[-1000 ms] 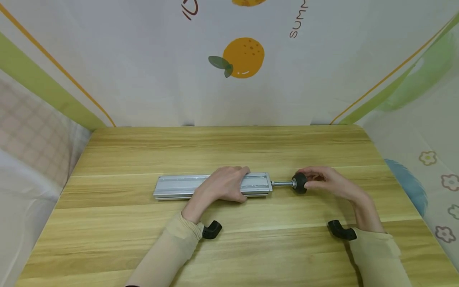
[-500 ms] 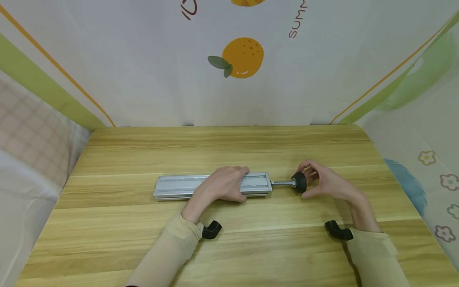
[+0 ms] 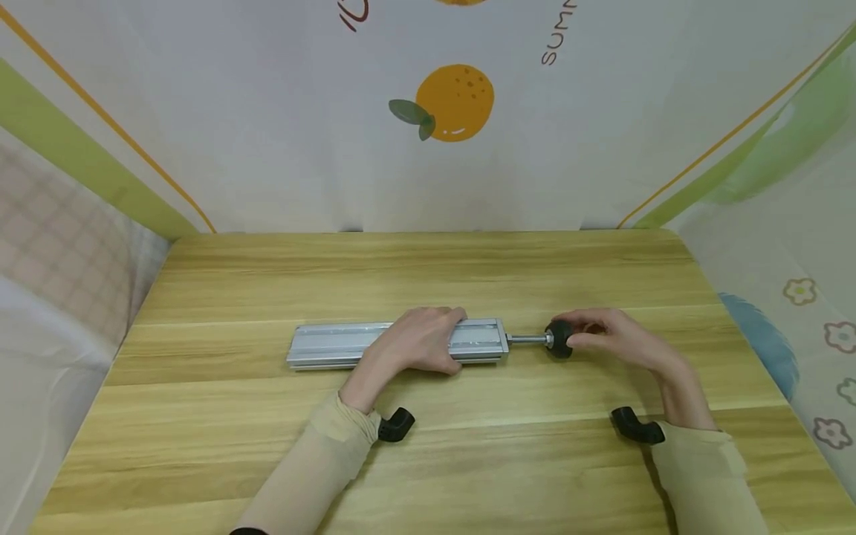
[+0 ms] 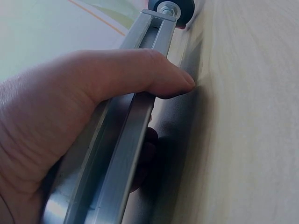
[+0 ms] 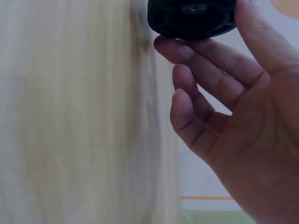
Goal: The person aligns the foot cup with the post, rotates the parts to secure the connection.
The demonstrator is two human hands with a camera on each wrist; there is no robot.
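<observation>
A silver aluminium profile [image 3: 334,342] with grooved sides lies crosswise over the middle of the table. My left hand [image 3: 419,342] grips it near its right end, thumb on the near side; in the left wrist view the fingertips show below the profile [image 4: 126,140]. From its right end plate sticks a threaded rod [image 3: 528,339], which carries a round black levelling foot [image 3: 559,339] with a nut against it. My right hand [image 3: 611,336] pinches the foot's rim between thumb and fingers. The foot's hollow underside [image 5: 191,16] faces the right palm in the right wrist view.
The wood-grain table [image 3: 468,461] spreads around both hands. A pale printed curtain [image 3: 281,134] with an orange motif hangs behind its far edge and at both sides. Black curved pieces [image 3: 397,425] stick out from both sleeve cuffs.
Half a second ago the right hand's fingers were spread wider around the levelling foot; now they have closed on its rim again. The left hand and the profile have stayed in place.
</observation>
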